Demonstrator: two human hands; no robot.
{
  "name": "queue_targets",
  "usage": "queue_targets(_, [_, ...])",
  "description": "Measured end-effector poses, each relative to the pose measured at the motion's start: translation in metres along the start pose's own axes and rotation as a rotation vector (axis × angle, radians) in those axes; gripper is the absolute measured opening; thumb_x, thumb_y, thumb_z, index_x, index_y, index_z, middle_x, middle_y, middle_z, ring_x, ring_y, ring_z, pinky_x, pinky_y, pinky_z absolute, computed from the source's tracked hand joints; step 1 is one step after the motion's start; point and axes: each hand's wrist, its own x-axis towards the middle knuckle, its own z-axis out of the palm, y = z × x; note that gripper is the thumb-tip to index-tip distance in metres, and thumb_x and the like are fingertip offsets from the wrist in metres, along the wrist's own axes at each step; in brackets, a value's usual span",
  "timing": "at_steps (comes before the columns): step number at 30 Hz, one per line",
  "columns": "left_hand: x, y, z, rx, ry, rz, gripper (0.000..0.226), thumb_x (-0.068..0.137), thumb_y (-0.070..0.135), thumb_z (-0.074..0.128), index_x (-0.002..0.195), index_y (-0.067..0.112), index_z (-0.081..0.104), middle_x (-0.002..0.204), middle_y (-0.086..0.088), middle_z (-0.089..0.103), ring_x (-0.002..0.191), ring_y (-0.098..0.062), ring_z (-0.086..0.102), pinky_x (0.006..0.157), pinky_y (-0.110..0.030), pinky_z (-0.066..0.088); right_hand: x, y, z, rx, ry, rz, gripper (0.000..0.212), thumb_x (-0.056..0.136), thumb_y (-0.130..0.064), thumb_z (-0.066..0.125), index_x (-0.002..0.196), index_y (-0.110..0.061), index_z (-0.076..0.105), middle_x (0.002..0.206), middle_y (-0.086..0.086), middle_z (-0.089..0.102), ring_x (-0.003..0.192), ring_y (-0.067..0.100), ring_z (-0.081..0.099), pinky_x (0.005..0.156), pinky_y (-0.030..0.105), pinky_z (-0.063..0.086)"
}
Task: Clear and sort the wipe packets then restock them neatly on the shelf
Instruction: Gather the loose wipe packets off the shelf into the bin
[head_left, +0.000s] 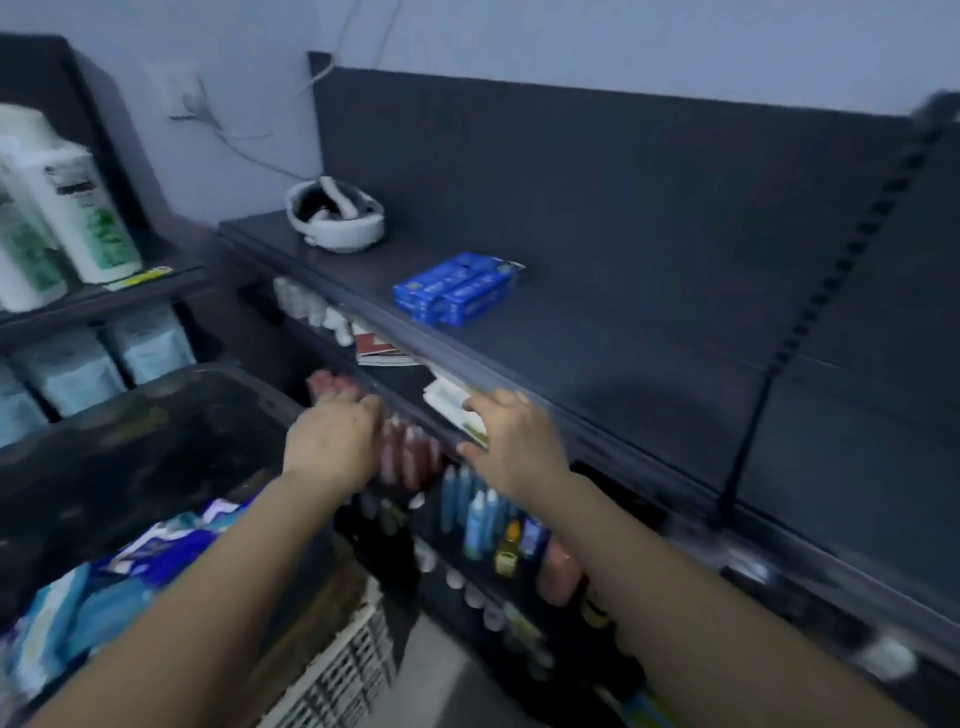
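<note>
Under the dark top shelf, the right hand clamps its grip on a white-and-green wipe packet; the left hand rests on pink bottles, its grip too blurred to tell.

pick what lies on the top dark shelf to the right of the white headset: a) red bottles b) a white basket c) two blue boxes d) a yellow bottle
c: two blue boxes lie side by side on the top shelf, to the right of the white headset.
</note>
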Motion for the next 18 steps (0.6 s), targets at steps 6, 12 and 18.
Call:
queue_targets(6, [-0.010,0.153,-0.008,-0.046,0.030,0.254,0.037,0.089,0.028,0.057,0.124,0.017,0.056,0.117,-0.007,0.058,0.116,-0.028,0.049,0.086,-0.039,0.045,-0.101,0.110,-0.078,-0.106,0.045,0.239,0.046,0.091,-0.039,0.058,0.133,-0.022,0.049,0.132,0.001,0.050,0.122,0.023,0.044,0.095,0.037,0.038])
queue_targets(12, [-0.039,0.299,-0.009,-0.072,0.050,0.501,0.028,0.088,0.028,0.057,0.111,0.011,0.058,0.108,-0.009,0.058,0.109,-0.031,0.051,0.076,-0.038,0.046,-0.211,0.198,-0.137,-0.146,0.134,0.452,0.048,0.093,-0.040,0.057,0.136,-0.021,0.046,0.131,0.002,0.050,0.122,0.022,0.043,0.096,0.034,0.036])
queue_targets(18, [-0.061,0.419,-0.003,-0.130,0.038,0.698,0.031,0.096,0.034,0.050,0.122,0.018,0.054,0.116,-0.001,0.054,0.112,-0.021,0.048,0.079,-0.032,0.045,-0.304,0.261,-0.181,-0.205,0.202,0.681,0.049,0.090,-0.040,0.060,0.134,-0.020,0.048,0.130,0.004,0.051,0.122,0.024,0.043,0.097,0.036,0.036])
